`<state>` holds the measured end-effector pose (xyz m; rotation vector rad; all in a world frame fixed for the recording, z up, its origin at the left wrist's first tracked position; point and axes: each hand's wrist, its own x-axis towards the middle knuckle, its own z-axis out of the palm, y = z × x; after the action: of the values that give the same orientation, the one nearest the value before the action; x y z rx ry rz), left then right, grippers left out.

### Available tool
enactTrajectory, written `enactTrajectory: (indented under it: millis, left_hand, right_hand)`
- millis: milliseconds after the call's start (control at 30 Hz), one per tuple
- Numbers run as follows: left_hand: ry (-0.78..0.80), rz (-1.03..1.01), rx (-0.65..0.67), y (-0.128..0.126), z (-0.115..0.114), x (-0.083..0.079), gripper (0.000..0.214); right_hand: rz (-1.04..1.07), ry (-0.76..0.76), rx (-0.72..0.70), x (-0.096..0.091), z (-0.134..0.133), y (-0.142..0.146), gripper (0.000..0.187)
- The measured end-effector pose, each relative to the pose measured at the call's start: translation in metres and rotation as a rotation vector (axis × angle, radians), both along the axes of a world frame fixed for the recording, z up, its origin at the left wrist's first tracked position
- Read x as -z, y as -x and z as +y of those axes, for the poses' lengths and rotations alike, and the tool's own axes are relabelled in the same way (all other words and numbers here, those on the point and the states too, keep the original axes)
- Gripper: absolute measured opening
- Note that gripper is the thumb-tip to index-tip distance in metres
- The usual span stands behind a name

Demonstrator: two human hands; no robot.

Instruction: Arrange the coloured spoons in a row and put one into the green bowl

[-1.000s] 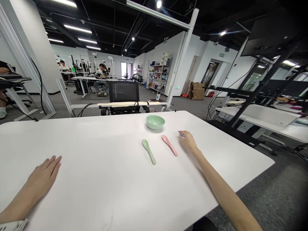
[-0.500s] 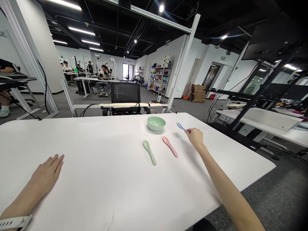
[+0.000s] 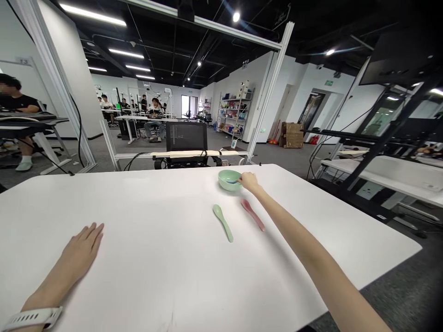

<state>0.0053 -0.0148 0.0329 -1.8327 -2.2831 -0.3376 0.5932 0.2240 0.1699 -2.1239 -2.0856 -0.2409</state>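
At the right rim of a light green bowl (image 3: pixel 225 185), my right hand (image 3: pixel 249 180) is closed on a blue spoon (image 3: pixel 232 182). The spoon's head lies inside the bowl; most of its handle is hidden by my fingers. Nearer to me, a green spoon (image 3: pixel 223 222) and a pink spoon (image 3: pixel 253 215) lie side by side on the white table (image 3: pixel 148 263). My left hand (image 3: pixel 82 246) rests flat on the table at the left, fingers stretched out, holding nothing.
A black mesh chair (image 3: pixel 187 137) and a metal frame (image 3: pixel 273 87) stand past the table's far edge. Another desk (image 3: pixel 391 182) is at the right. On the left a person (image 3: pixel 17 99) sits at a desk, and several people are farther back.
My right hand has carried the blue spoon leftward from beside the bowl, so its head is now inside. My left hand stays flat. The view has shifted slightly.
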Motion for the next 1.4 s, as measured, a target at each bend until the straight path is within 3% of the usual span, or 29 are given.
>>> enactTrajectory:
  millis: [200, 367, 500, 633, 767, 933, 1033, 1167, 1400]
  left_hand:
    - [-0.035, 0.008, 0.013, 0.004, 0.001, 0.004, 0.065]
    - [-0.087, 0.004, 0.054, 0.008, 0.001, 0.009, 0.065]
    - [-0.093, -0.006, 0.059, 0.014, 0.002, 0.014, 0.064]
    - [-0.081, -0.033, 0.054, 0.020, 0.005, 0.018, 0.065]
    - [-0.052, -0.055, 0.046, 0.021, 0.005, 0.016, 0.069]
    - [-0.010, -0.049, 0.031, 0.019, 0.003, 0.012, 0.076]
    - [-0.004, -0.032, 0.029, 0.018, 0.002, 0.010, 0.075]
    - [-0.036, -0.023, 0.021, 0.016, 0.002, 0.006, 0.064]
    - [-0.081, -0.058, 0.020, 0.003, -0.002, -0.006, 0.061]
  right_hand:
    - [0.052, -0.078, -0.024, 0.002, -0.002, -0.009, 0.036]
    - [0.110, -0.170, -0.058, 0.011, -0.035, -0.050, 0.049]
    - [0.241, -0.161, -0.201, 0.053, -0.070, -0.087, 0.053]
    - [0.374, 0.012, -0.335, 0.103, -0.096, -0.111, 0.054]
    - [0.468, 0.065, -0.361, 0.121, -0.105, -0.116, 0.057]
    - [0.516, 0.065, -0.345, 0.108, -0.103, -0.111, 0.051]
    - [0.582, -0.040, -0.263, 0.093, -0.096, -0.100, 0.049]
    - [0.670, -0.177, -0.143, 0.068, -0.075, -0.075, 0.046]
    - [0.706, -0.228, -0.075, 0.044, -0.036, -0.040, 0.046]
